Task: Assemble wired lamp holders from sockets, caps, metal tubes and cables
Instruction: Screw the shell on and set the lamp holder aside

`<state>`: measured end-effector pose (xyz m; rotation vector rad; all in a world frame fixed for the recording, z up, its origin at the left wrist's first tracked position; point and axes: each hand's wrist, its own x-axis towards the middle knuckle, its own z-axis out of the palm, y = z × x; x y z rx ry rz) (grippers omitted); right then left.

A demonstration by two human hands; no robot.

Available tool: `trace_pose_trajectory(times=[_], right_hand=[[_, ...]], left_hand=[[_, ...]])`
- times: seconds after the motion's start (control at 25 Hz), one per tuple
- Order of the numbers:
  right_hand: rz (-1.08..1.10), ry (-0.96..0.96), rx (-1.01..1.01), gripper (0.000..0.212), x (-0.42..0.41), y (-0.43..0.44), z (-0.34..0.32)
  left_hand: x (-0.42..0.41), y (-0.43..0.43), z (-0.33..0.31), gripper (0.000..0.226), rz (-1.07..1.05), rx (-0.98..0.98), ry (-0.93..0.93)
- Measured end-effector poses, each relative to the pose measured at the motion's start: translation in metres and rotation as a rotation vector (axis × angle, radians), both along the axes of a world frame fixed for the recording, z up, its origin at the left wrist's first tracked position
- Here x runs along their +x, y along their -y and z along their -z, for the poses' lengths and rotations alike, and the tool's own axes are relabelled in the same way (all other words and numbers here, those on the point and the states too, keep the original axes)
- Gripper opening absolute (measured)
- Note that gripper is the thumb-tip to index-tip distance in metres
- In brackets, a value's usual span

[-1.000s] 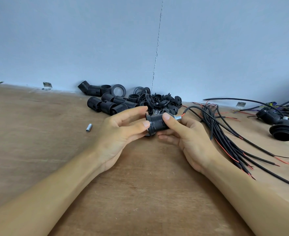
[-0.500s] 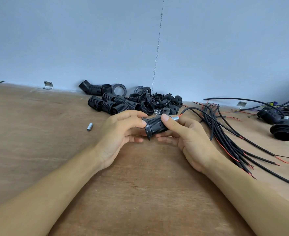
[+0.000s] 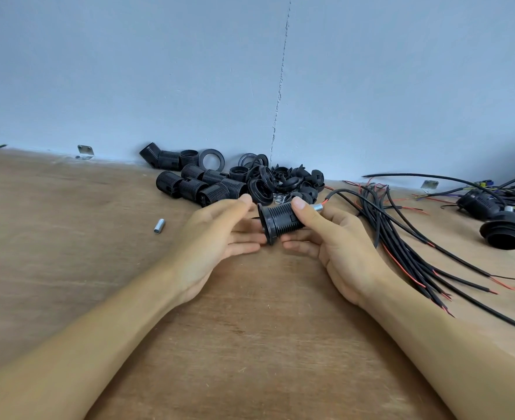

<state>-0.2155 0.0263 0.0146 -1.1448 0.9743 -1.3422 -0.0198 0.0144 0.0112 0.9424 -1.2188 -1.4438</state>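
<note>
Plywood bench [image 3: 68, 268], right hand [image 3: 341, 247] gripping ribbed socket [image 3: 280, 221]

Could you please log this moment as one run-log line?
right hand grips socket | metal tube and cable exit its narrow end | left hand open beside socket, contact unclear

Right hand [image 3: 341, 247] grips a black threaded socket [image 3: 280, 221], thumb on top, fingers beneath; a metal tube [image 3: 317, 207] and cable [image 3: 350, 195] emerge beside the thumb. Left hand [image 3: 217, 234] lies relaxed just beside the socket's flange. Beyond both hands: pile of black parts [image 3: 220, 183]. Left of the left hand: loose tube [image 3: 159, 226]. Right of the right hand: cable bundle [image 3: 417, 244]
</note>
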Motion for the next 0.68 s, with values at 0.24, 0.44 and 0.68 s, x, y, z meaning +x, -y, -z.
trace_pose_trajectory(times=[0.24,0.44,0.68], right_hand=[[0.025,0.003,0.016,0.071,-0.0003,0.0014,0.0006],[0.007,-0.017,0.008,0.065,-0.0003,0.0023,0.0019],[0.012,-0.062,-0.007,0.060,0.0000,0.0020,0.0042]], left_hand=[[0.0047,0.0007,-0.0036,0.060,0.001,-0.084,-0.072],[-0.0006,-0.0031,-0.0003,0.053,0.061,0.007,-0.010],[0.0003,-0.0026,0.0000,0.056,0.039,-0.046,-0.001]])
